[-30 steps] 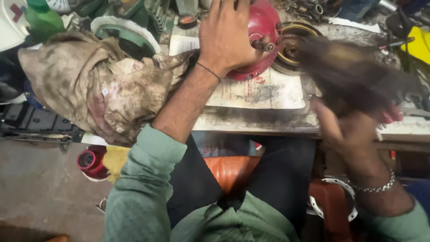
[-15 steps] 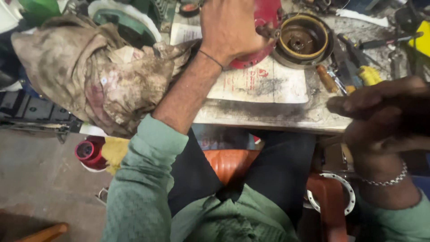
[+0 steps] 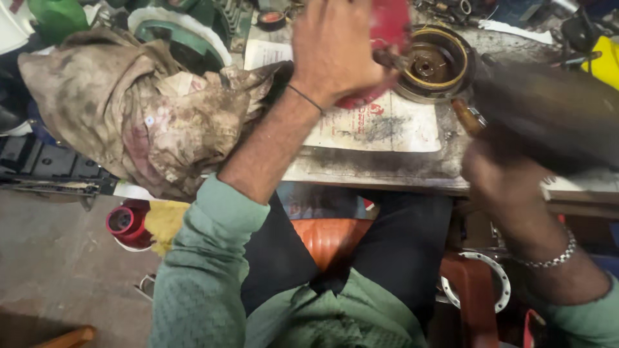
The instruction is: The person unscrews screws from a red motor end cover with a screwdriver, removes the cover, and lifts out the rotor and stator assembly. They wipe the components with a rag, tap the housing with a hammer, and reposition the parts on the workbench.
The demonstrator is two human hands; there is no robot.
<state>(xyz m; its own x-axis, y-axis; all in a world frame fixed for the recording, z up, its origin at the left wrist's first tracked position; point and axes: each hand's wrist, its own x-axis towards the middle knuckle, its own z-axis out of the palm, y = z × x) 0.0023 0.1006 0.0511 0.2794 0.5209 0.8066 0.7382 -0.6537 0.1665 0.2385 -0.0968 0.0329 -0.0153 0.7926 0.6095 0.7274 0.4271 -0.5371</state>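
Head camera looks down over a cluttered, grimy workbench and the person's own lap. The left hand lies palm-down on a red rounded housing at the far side of the bench, its fingers curled over the top of it and pressing it in place; a thin dark band circles that wrist. Just to the right of the housing, touching or nearly so, sits 1 round metal cup part with a brass-coloured rim and a dark centre. Under both lies a stained printed paper sheet. The right hand is near the bench's front edge, wearing a silver chain bracelet; it is smeared by motion blur, and a dark blurred shape above it seems to be something it grips, though I cannot tell what, nor how the fingers are set. To the left of the forearm a dirty, crumpled rag is heaped over the bench's end. A red spool lies on the floor below.
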